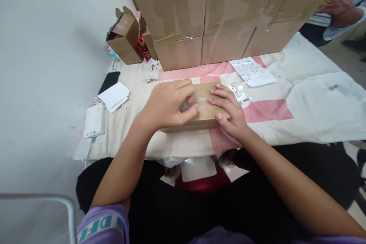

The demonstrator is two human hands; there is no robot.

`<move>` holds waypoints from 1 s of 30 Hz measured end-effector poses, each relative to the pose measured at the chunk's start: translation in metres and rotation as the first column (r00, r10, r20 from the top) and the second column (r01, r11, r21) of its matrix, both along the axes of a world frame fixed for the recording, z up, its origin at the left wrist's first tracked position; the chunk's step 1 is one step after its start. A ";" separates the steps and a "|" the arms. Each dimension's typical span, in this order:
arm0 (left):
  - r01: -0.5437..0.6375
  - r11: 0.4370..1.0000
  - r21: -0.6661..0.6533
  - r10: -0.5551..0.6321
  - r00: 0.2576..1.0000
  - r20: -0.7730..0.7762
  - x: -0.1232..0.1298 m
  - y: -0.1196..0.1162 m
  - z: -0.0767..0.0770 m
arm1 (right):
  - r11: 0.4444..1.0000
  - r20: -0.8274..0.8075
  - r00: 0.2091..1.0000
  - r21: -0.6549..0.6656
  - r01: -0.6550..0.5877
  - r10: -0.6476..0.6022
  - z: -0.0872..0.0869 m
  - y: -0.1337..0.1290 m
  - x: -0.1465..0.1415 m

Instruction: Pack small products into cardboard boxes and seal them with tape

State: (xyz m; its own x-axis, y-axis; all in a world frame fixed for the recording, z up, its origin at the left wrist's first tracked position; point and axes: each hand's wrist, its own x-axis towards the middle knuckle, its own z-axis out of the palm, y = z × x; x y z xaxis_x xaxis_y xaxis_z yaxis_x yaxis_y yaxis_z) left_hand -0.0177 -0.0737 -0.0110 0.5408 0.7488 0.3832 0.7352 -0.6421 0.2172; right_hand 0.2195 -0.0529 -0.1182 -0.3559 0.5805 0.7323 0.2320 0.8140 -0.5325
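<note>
Purple sleeve [103, 224] sits closest, at seven o'clock on a dial centred on the small cardboard box [208, 113]. That box lies on the cloth-covered table [309, 95], long axis roughly nine to three, its right end slightly farther from the person. The left hand [171, 103] curls over its nine o'clock end, thumb and forefinger near the clear tape [203, 102] on top; I can't tell whether they grip any. The right hand [232, 112] rests spread on the three o'clock end, clasping nothing. Just beside it lies a white plastic case [240, 95]; at one to two, a printed sheet [253, 71]. Taped cartons [183, 11] stand at twelve, white papers [114, 95] lie near nine, and another person's hand [340, 5] shows toward two.
</note>
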 end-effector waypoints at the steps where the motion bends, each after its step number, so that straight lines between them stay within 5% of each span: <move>1: 0.006 1.000 0.016 -0.006 0.999 0.043 -0.001 0.000 0.001 | 1.000 0.003 1.000 0.001 0.001 -0.001 0.000 0.000 0.000; 6: 0.015 1.000 -0.007 -0.014 0.991 0.131 -0.006 -0.001 0.004 | 1.000 0.009 1.000 0.011 0.001 -0.001 0.000 -0.001 0.000; 17: -0.120 0.980 -0.161 0.094 0.983 -0.159 0.000 0.006 -0.004 | 1.000 0.012 1.000 0.020 0.009 -0.009 -0.001 0.001 -0.001; 30: -0.092 0.989 -0.116 0.102 0.991 0.083 0.003 0.005 0.000 | 0.999 0.012 1.000 0.042 0.002 -0.003 0.000 -0.001 0.000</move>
